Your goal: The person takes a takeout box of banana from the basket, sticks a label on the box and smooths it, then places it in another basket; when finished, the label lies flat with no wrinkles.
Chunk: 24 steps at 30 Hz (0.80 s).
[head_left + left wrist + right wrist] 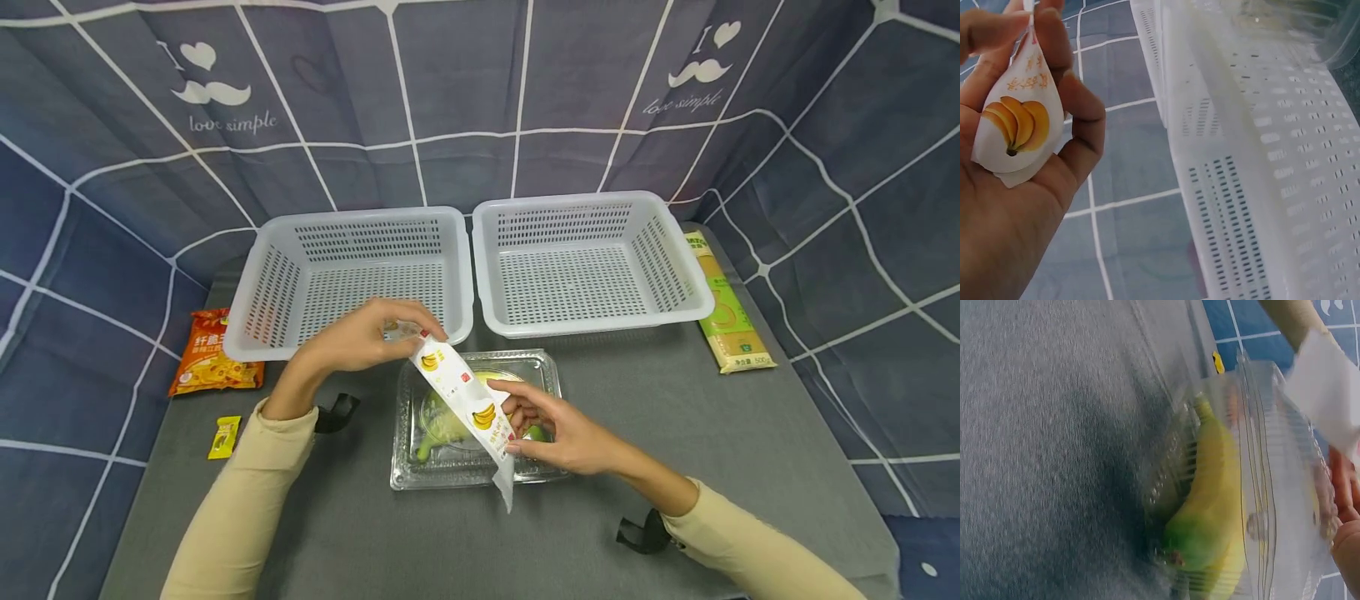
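Observation:
A long white paper strip printed with bananas [457,379] is stretched between the two hands above a clear lidded plastic box [408,475]. The left hand [367,337] pinches its upper end between thumb and fingers; in the left wrist view, the left hand [1022,162] has the strip's end [1016,125] curling against its palm. Lower down, the right hand [558,429] pinches the strip near its loose tail. Yellow-green fruit [1213,494] lies inside the box in the right wrist view, where part of the right hand [1344,512] shows at the right edge.
Two white perforated baskets [348,218] [600,325] stand side by side behind the box. An orange snack bag [217,354] and a small yellow packet [224,437] lie at the left. At the right lies a green-and-yellow package [731,312].

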{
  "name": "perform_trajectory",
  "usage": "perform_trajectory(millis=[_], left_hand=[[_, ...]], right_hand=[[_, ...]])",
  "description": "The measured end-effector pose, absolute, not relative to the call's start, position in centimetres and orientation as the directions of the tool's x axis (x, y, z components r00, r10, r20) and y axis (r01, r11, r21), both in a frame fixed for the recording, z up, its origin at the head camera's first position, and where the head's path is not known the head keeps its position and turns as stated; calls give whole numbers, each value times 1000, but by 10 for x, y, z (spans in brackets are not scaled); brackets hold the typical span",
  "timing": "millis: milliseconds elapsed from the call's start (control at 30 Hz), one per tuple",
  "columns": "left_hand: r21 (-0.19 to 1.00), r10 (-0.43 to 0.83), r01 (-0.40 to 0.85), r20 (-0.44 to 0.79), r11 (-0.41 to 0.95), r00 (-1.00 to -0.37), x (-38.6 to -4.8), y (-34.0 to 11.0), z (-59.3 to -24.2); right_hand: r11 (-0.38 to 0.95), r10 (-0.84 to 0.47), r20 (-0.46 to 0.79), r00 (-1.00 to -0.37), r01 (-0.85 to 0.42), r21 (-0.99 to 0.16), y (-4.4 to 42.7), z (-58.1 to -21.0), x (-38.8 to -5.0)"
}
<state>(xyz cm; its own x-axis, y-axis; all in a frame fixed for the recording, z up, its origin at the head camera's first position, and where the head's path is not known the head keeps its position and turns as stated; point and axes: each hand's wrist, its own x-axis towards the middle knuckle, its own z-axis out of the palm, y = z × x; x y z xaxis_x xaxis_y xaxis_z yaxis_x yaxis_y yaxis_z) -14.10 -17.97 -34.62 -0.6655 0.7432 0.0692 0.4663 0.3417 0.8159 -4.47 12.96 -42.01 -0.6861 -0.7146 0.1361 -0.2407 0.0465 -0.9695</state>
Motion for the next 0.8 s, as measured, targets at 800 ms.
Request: perform_trajectory(millis=[800], left_hand=[[552,651,741,408,382,-640,-78,-126,-361]], right_hand=[[-38,-512,204,-834,-215,-976,134,-419,-53]])
